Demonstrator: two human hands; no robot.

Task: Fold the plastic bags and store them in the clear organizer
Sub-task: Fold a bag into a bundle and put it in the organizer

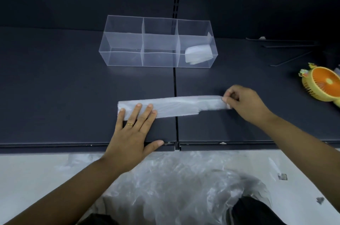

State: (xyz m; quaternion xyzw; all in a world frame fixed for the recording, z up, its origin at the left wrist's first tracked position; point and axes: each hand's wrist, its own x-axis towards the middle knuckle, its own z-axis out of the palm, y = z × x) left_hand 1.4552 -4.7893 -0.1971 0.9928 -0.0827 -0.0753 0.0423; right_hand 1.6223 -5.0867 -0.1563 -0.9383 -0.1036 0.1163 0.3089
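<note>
Organizer (pixel 158 41) behind bag strip (pixel 174 106), folded bag (pixel 198 53) in right compartment, fan (pixel 321 83) right

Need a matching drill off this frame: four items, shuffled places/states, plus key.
Things:
1. left hand
2. right hand
3. folded bag
4. fan

Places or states:
a. inside the right compartment of the organizer
b. pinching the right end of the long bag strip
c. lying at the right edge of the shelf
d. fingers flat on the strip's left end

Pairs: 1-d, 2-b, 3-a, 4-c
</note>
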